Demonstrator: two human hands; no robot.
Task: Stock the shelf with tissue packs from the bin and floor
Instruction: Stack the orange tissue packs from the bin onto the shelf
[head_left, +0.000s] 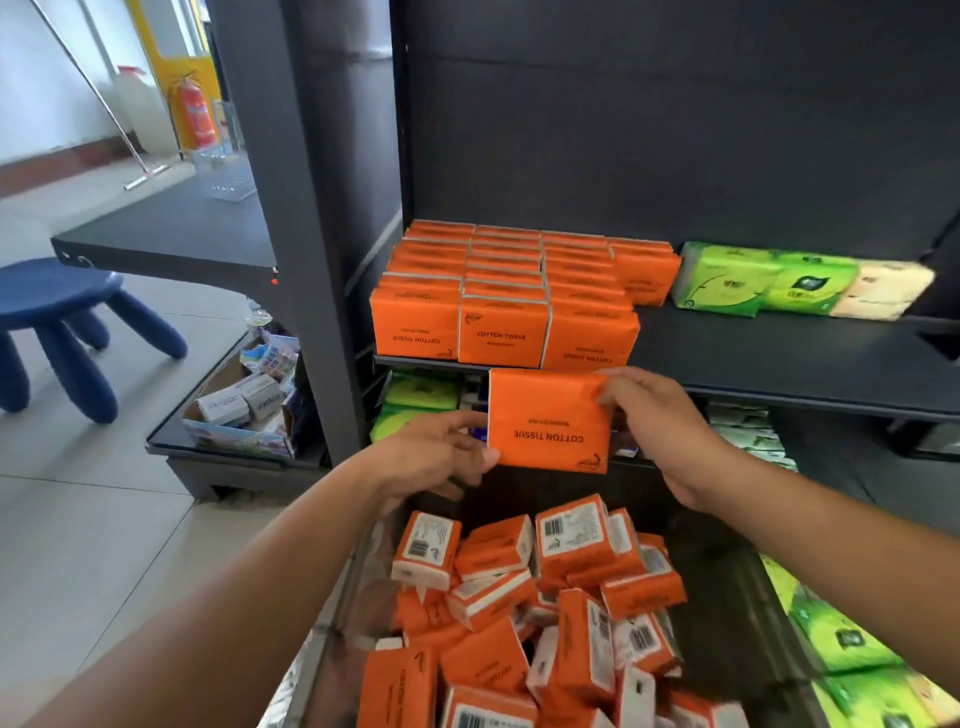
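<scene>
Reading "COTTON TISSUE" upside down, the orange pack (549, 421) hangs just below the shelf's (753, 358) front edge, above the bin (722, 587); the left hand (436, 457) pinches its lower left corner; the right hand (660, 426) grips its upper right corner; stocked packs (501, 332) at the shelf's left end carry the same words.

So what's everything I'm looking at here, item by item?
held tissue pack: one, orange, before the shelf, between both hands
stocked packs: many, orange, rows on shelf's left
loose packs: heap, orange, in the bin
green packs: two, green, shelf's right
shelf: one, black, ahead
bin: one, grey-rimmed, bottom
stool: one, blue, floor left
fire extinguisher: one, red, far left
left hand: one, grips pack's left edge
right hand: one, pinches its upper right corner
</scene>
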